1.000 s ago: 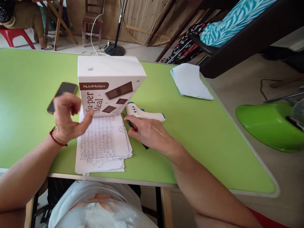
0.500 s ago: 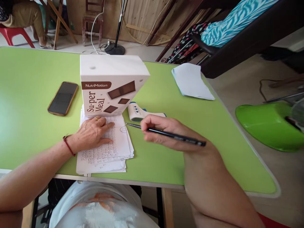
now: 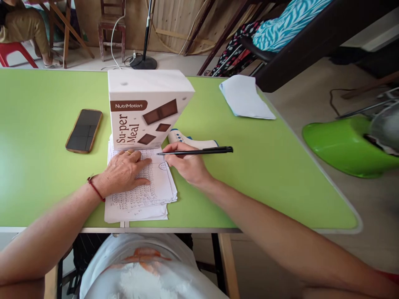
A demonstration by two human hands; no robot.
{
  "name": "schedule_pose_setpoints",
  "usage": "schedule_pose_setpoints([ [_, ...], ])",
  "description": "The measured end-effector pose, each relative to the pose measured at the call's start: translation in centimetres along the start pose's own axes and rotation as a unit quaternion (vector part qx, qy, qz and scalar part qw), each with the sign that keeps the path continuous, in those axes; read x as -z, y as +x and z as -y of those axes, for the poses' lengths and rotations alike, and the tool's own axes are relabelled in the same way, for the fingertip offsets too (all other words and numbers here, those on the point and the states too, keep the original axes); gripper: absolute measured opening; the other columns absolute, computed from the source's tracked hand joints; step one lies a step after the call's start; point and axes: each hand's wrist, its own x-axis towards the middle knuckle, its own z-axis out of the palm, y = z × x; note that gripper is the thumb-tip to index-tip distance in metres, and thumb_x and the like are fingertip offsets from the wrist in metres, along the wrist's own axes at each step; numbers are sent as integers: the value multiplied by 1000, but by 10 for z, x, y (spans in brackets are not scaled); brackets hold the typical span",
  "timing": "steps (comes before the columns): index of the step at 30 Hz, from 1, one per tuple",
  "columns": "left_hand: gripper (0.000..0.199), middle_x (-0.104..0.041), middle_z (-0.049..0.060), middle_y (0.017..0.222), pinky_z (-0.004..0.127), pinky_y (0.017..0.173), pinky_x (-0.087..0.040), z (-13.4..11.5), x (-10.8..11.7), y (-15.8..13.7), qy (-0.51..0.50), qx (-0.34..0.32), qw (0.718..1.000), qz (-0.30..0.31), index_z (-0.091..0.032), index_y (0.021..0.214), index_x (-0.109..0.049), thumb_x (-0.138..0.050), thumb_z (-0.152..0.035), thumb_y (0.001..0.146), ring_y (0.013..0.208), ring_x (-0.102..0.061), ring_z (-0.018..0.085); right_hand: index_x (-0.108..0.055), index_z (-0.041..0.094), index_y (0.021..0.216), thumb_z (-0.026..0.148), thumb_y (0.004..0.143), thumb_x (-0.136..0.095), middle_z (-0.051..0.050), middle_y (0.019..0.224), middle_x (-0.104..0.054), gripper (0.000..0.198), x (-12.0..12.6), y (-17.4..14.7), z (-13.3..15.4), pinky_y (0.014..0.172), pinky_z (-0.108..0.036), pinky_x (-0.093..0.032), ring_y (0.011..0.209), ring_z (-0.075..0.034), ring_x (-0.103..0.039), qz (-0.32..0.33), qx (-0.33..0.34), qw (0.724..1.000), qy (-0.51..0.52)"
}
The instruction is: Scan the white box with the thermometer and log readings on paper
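My left hand [image 3: 126, 172] lies flat on a stack of handwritten paper sheets [image 3: 158, 187], fingers spread. In my right hand [image 3: 187, 166] is a black pen [image 3: 208, 150], pinched between the fingers, its tip over the upper right part of the top sheet. Whether the tip touches the paper I cannot tell. A white box [image 3: 149, 120] printed with brown bars stands upright at the far end of the sheets, covering their top edge. Just behind my right hand lies a white and blue infrared thermometer [image 3: 199, 143], partly hidden by the hand.
A phone [image 3: 84, 131] lies left of the box on the green table [image 3: 264, 178]. Folded white paper [image 3: 246, 97] rests near the far right corner. Beyond the table are a green plastic stool [image 3: 339, 145], a wooden chair [image 3: 112, 25] and two seated people, partly visible.
My right hand has moved left and slightly up, bringing the pen tip from beside the stack to over the top sheet. The left hand stays on the paper; the view has shifted slightly.
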Motion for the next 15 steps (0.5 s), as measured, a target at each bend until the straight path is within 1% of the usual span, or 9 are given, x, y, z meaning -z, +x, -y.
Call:
schedule_pose_setpoints([
  [2, 53, -57, 9, 92, 36, 77, -44, 0, 0, 0, 2, -1, 1000, -2, -18, 124, -59, -65, -54, 85, 90, -56, 27, -57, 20, 69, 22, 63, -59, 6, 55, -55, 7, -5, -2, -5, 45, -24, -38, 47, -9, -46, -37, 46, 998, -31],
  [4, 53, -56, 9, 92, 37, 77, -44, 0, -1, -1, 3, -2, 1000, -2, -18, 124, -58, -63, -55, 86, 89, -56, 27, -55, 21, 66, 22, 64, -57, 6, 54, -54, 3, -10, -4, -9, 45, -24, -38, 46, -9, -45, -61, 86, 993, -57],
  [8, 56, -56, 9, 92, 38, 77, -43, -1, -3, -1, 4, -2, 1000, -8, -18, 125, -58, -61, -58, 85, 87, -55, 27, -53, 21, 61, 20, 68, -57, 6, 49, -52, 8, -12, -4, -14, 46, -23, -39, 45, -9, -45, -74, 149, 980, -109],
  [11, 57, -55, 8, 89, 37, 76, -44, -1, -3, 0, 1, 1, 1000, -10, -18, 124, -59, -65, -57, 83, 85, -55, 26, -53, 22, 60, 20, 70, -57, 6, 49, -54, 11, -12, -3, -14, 47, -23, -40, 46, -9, -47, -68, 173, 976, -117],
  [15, 56, -55, 8, 89, 37, 75, -44, -1, -3, 1, -5, 2, 1000, -11, -18, 124, -59, -65, -56, 83, 85, -55, 26, -53, 22, 62, 20, 72, -56, 6, 50, -56, 11, -11, -3, -15, 47, -23, -40, 46, -9, -48, -51, 179, 975, -120],
])
